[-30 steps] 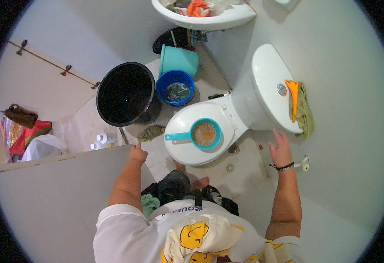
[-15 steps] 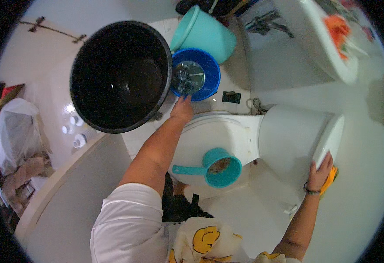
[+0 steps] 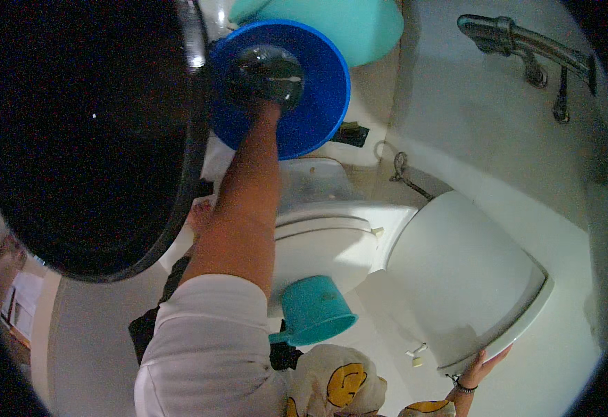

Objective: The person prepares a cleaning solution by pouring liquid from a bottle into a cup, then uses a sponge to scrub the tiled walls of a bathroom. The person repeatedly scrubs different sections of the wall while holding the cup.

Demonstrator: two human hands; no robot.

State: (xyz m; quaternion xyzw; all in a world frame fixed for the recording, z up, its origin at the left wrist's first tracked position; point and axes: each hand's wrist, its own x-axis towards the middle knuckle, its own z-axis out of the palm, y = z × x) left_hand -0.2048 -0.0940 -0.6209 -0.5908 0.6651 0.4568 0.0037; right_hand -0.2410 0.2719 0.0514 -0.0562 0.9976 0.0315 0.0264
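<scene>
My left hand (image 3: 265, 108) reaches down into a round blue bucket (image 3: 326, 115). Its fingers are lost in the dark, clear-looking water (image 3: 276, 73) inside. At the lower right my right hand (image 3: 486, 366) rests at the rim of the white toilet tank lid (image 3: 529, 313), thumb and fingers apart along the edge; part of it is hidden by the lid. A teal dipper (image 3: 314, 309) with its handle toward my left forearm sits by the front of the closed white toilet seat lid (image 3: 325, 254).
A large black tub (image 3: 95, 139) fills the left side, its rim near my left forearm. Behind the bucket stands a light teal pail (image 3: 359, 28). A metal tap (image 3: 505, 38) juts from the right wall. A low partition (image 3: 102, 333) runs at lower left.
My view has shifted forward and down toward the bucket. My left hand has gone from the bucket's rim into its water. The orange-yellow cloth under my right hand no longer shows.
</scene>
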